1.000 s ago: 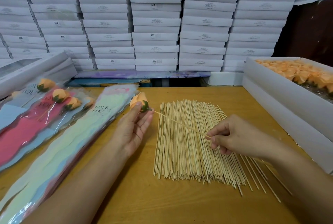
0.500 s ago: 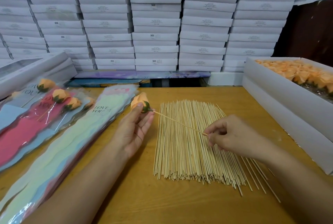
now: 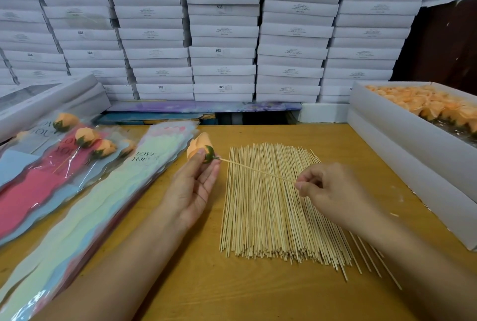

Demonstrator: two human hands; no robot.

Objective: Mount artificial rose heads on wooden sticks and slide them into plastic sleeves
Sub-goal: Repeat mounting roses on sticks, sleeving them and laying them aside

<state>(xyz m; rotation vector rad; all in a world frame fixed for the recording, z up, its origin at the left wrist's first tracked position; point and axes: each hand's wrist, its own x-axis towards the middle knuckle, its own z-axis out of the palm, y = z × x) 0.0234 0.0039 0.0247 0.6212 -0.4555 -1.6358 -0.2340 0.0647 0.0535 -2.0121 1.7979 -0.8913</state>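
My left hand [image 3: 192, 186] holds an orange rose head [image 3: 198, 145] with a green base between thumb and fingertips, above the table's middle. A thin wooden stick [image 3: 258, 170] runs from the rose's base to my right hand [image 3: 333, 191], which pinches its far end. Both hands hover over a big pile of wooden sticks [image 3: 278, 207] lying on the wooden table [image 3: 196, 282]. A stack of pastel plastic sleeves [image 3: 85, 204] printed "LOVE YOU" lies left of my left hand. Further left, sleeved roses [image 3: 85, 137] rest on coloured sleeves.
A long white box [image 3: 402, 155] full of orange rose heads [image 3: 433, 106] stands along the right edge. Stacked white cartons [image 3: 222, 31] form a wall behind the table. Another white box [image 3: 51, 98] sits at the far left.
My right hand has slid along the stick toward the rose, so the visible stick between the hands is shorter. The left hand and rose stayed nearly in place.
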